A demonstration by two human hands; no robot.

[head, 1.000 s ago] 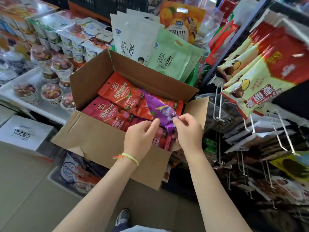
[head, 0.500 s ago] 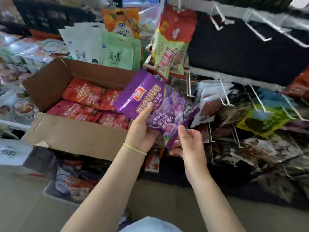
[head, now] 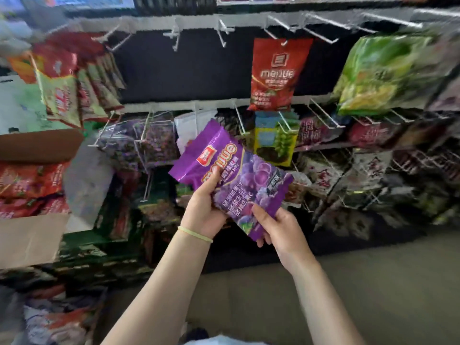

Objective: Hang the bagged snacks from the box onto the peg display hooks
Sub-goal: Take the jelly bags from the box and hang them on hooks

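Observation:
A purple grape snack bag [head: 231, 175] is held tilted in front of the peg display, its top toward the upper left. My left hand [head: 202, 207] grips its left side with the thumb across the front. My right hand [head: 278, 227] holds its lower right corner. The cardboard box [head: 29, 237] sits at the left edge with red snack bags [head: 27, 180] inside. A red bag of the same brand [head: 280, 73] hangs from a hook in the top row. Bare white hooks [head: 221, 33] stick out of the top rail left of it.
Red-and-yellow bags [head: 74, 90] hang at the upper left, a green bag [head: 383, 70] at the upper right. Lower rows hold dark, blurred packets and a blue-green one [head: 276, 138]. Long wire pegs [head: 321, 115] jut toward me. Beige floor [head: 373, 282] lies below.
The view has swung right from the box to the peg display. Both hands carried the purple bag out of the box and now hold it before the hooks.

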